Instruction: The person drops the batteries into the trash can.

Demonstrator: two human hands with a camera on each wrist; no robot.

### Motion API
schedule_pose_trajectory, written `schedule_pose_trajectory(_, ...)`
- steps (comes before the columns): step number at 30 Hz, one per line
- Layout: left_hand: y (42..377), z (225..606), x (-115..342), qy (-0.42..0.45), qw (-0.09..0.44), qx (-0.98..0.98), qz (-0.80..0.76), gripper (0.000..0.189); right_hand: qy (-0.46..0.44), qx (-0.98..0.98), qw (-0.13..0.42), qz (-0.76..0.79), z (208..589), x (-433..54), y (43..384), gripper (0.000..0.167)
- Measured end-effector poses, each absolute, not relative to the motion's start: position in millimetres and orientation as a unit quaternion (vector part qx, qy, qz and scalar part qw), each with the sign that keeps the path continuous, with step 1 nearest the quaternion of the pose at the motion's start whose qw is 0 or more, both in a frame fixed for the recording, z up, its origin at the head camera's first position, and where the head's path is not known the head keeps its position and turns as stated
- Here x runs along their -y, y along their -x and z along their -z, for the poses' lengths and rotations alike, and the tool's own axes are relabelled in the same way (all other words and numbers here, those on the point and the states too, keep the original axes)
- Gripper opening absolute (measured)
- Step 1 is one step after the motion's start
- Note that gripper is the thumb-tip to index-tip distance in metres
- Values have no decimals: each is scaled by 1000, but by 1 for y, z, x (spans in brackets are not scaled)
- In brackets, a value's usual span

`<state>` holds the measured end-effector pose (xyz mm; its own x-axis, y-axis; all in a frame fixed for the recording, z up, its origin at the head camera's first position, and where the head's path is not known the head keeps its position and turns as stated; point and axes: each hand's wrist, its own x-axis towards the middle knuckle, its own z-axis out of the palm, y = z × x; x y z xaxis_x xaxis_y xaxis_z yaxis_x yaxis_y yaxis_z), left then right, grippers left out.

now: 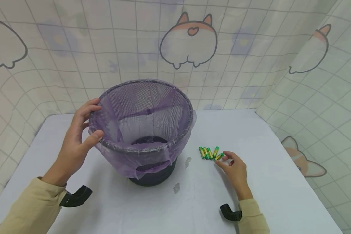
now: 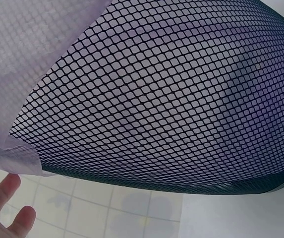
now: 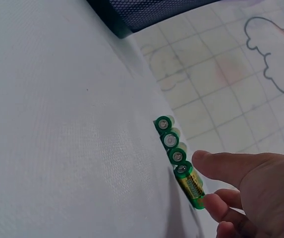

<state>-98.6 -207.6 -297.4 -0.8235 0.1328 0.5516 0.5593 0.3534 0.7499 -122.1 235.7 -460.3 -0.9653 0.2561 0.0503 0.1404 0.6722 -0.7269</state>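
A black wire mesh wastebasket (image 1: 147,175) stands on the white table, lined with a thin purple plastic bag (image 1: 125,148) folded over its rim. My left hand (image 1: 76,136) holds the rim at the left, thumb toward the front and fingers farther back. Several small green and yellow batteries (image 1: 209,152) lie close together right of the wastebasket. At the right end of that group, my right hand (image 1: 234,169) has thumb and forefinger at the two ends of one slanted battery (image 3: 190,186). The other batteries (image 3: 170,140) lie side by side, end faces toward the right wrist camera.
Two small grey patches (image 1: 176,188) mark the white tabletop (image 1: 193,208) near the wastebasket's base. A tiled-pattern curtain (image 1: 120,65) with corgi drawings hangs behind the table and along both sides. Black wrist-worn devices (image 1: 76,196) sit by both sleeves.
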Motion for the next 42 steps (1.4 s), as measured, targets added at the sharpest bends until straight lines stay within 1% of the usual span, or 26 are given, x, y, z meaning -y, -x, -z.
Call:
schedule_pose_trajectory(6,99,297,207,220,203,795,527,53,112,915,70,-380,460,-235,125,48)
schedule_pose_trajectory(13,101,297,206,223,203,793,529,53,122,921,79,-361,461,-235,126,50)
schedule_pose_trajectory(19,100,298,207,223,206,791,531,53,128,924,68,-355,462,-233,127,54)
schedule_pose_trajectory(26,99,297,206,223,204,793,529,53,127,925,67,-352,463,-233,126,51)
schedule_pose_trajectory(42,99,298,207,221,206,795,526,53,121,918,79,-369,457,-230,125,52)
